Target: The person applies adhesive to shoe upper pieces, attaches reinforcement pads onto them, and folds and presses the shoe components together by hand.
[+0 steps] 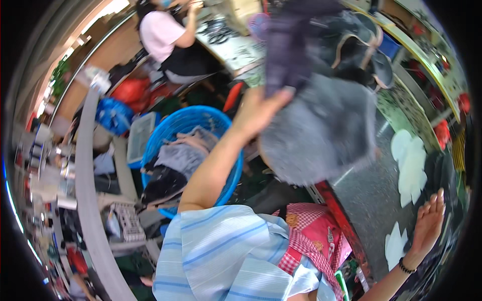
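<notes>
Raised in front of me, my left hand (257, 114) is closed on a dark, blurred strip of material (287, 52). A large grey, fuzzy-edged piece of material (319, 135) hangs beside it; motion blur hides whether the two are joined. My right hand (431, 220), with a dark bead bracelet at the wrist, is held palm up at the right, fingers stretched out and nothing in it. Close to that hand, pale cut-out flat pieces (411, 168) lie on the dark worktable (359, 195).
A blue plastic basket (153, 148) with grey, pink and black scraps (182, 159) stands left of me. Black curved pieces (354, 42) are heaped at the table's far end. Another person (163, 37) in a pink top sits at a table beyond. A grey rail (86, 165) runs along the left.
</notes>
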A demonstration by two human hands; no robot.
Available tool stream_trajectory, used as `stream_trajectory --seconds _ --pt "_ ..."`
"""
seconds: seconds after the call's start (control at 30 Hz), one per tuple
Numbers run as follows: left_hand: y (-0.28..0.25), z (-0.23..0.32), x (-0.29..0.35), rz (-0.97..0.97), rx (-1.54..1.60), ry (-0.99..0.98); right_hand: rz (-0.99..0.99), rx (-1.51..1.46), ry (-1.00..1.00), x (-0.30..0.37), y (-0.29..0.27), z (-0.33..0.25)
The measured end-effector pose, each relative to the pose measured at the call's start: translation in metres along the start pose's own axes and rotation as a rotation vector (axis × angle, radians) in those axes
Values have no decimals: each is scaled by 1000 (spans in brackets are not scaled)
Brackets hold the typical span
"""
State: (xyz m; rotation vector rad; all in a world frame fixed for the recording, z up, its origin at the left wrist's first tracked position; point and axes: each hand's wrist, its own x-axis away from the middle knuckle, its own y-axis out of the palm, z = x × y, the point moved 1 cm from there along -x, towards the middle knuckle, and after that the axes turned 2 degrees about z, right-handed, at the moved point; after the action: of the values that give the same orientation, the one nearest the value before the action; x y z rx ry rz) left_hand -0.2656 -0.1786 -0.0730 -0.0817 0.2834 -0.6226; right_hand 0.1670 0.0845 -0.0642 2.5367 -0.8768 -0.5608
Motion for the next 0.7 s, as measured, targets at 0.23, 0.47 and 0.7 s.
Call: stream_trajectory --seconds 0.23,0.47,0.7 --pt "-283 -116 151 784 490 -294 47 131 243 -16 -32 51" --pt "-284 -290 304 1106 549 -642 159 78 389 -11 -53 80" --pt "-322 -333 257 905 613 -761 247 190 425 -12 -29 107"
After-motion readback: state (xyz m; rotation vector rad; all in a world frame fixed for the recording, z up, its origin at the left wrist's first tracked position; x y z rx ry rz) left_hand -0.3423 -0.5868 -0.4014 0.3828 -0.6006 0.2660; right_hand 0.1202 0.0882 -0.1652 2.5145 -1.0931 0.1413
